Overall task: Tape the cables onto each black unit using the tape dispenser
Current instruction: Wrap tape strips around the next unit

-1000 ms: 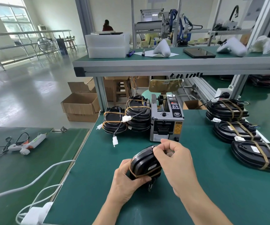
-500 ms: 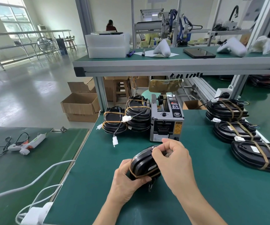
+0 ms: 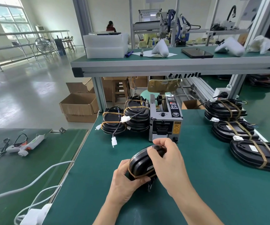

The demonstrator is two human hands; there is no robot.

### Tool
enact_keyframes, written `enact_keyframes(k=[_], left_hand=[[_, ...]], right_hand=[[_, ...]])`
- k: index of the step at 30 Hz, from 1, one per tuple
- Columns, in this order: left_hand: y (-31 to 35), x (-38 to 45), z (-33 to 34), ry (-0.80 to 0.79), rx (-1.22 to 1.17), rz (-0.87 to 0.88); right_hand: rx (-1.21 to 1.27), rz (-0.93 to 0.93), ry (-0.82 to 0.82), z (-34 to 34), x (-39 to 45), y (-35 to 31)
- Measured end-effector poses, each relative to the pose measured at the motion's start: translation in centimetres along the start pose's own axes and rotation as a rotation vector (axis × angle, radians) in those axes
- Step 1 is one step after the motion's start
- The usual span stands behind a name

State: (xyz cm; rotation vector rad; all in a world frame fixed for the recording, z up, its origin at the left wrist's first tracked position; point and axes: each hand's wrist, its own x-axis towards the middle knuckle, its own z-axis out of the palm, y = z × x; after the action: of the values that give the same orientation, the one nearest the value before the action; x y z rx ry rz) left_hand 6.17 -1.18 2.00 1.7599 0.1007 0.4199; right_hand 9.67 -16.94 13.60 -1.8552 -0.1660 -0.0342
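Low in the middle, the left hand and right hand both grip one black unit, hiding its far end.

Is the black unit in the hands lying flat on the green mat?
No. The black unit is held tilted up by the left hand and right hand.
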Motion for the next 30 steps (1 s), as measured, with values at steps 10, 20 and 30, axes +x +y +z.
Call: enact_keyframes(k=[10,20,30], left_hand=[[0.5,0.1,0.0,0.023,0.012,0.006],[0.3,-0.1,0.2,-0.005,0.037,0.019],[0.2,0.0,0.2,-0.011,0.177,0.020]], right_hand=[[0.448,0.159,-0.097,-1.5,2.8,2.2],[0.156,-0.080,-0.399,-0.5,3.3,1.4],[-0.826,-0.497,-0.255,2.9,2.0,0.7]])
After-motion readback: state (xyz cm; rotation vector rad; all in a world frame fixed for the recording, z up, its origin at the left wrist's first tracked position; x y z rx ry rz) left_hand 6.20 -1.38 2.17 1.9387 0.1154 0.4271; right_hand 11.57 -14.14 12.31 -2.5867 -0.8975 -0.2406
